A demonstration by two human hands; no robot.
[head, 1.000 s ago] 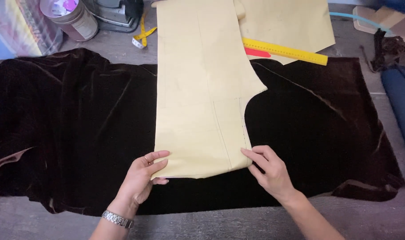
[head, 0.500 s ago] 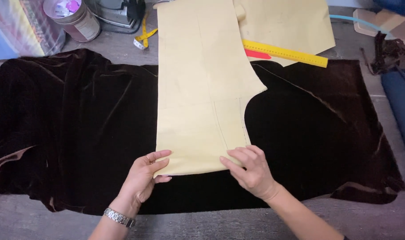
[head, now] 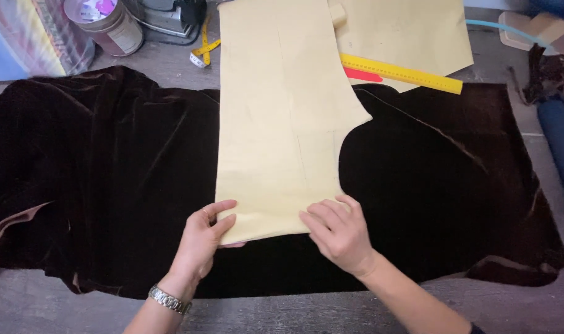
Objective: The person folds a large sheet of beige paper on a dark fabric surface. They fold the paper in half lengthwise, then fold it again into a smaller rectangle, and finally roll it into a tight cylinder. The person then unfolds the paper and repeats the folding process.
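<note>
A long cream paper pattern piece lies on dark brown velvet fabric spread over a grey table. My left hand, with a metal watch on the wrist, pinches the pattern's near left corner, thumb under the edge. My right hand rests flat, fingers together, on the pattern's near edge toward its right corner, pressing it onto the velvet.
A second cream pattern piece lies at the back right with a yellow ruler over it. A yellow tape measure, a round tin and a grey machine base stand at the back left. Blue fabric lies at right.
My right hand has slid left along the pattern's near edge, from the right corner toward the middle. My left hand has stayed at the left corner.
</note>
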